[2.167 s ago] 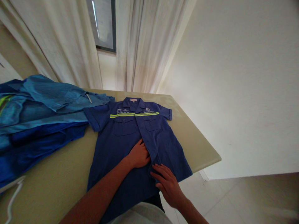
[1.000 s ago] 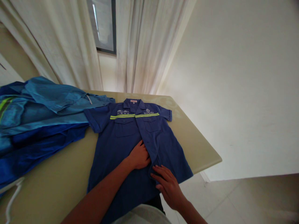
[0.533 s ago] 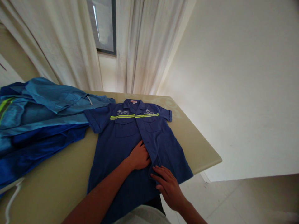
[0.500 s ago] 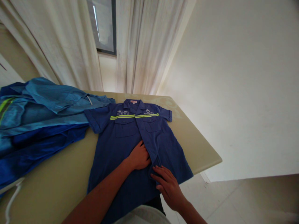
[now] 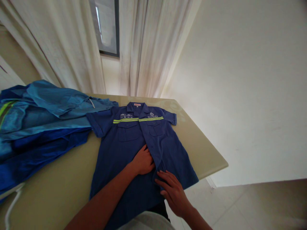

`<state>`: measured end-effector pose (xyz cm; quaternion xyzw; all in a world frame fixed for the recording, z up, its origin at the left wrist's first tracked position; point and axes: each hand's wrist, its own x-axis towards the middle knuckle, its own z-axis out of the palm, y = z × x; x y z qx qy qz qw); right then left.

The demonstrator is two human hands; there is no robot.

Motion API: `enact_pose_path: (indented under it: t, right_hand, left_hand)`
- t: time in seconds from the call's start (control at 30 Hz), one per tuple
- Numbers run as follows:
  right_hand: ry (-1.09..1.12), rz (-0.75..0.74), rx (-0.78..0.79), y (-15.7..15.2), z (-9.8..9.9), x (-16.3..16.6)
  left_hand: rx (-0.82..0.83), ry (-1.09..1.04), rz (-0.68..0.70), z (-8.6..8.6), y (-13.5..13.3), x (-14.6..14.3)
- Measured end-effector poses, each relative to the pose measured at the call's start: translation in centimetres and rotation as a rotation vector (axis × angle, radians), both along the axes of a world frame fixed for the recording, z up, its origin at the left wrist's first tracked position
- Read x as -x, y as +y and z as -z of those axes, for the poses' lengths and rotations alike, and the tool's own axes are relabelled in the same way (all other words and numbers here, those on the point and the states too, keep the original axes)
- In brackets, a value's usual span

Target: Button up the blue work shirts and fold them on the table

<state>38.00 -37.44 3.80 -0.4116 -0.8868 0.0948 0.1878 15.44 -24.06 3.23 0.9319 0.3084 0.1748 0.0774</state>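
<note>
A dark blue short-sleeved work shirt with a yellow-green reflective stripe across the chest lies front up on the beige table, collar away from me. My left hand rests at the middle of the shirt. Its fingers are curled against the button strip, with the tips tucked under that edge. My right hand lies just below and to the right, fingers stretched out flat on the lower front panel beside the same strip. The two hands almost touch.
A pile of lighter and brighter blue garments covers the table's left side and touches the shirt's left sleeve. A white cord hangs at the near left. The table's right edge drops to a tiled floor. Curtains hang behind.
</note>
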Motion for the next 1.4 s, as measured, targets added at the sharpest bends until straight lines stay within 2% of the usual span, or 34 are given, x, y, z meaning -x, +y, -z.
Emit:
enact_pose_path:
  t: [0.6,1.4]
  right_hand:
    - [0.003,0.002,0.023,0.0,-0.07,0.05]
    - [-0.006,0.005,0.034,0.01,0.08,-0.02]
  left_hand:
    - [0.002,-0.004,0.001,-0.52,-0.08,0.07]
    - [0.001,-0.017,0.007,-0.27,-0.08,0.04]
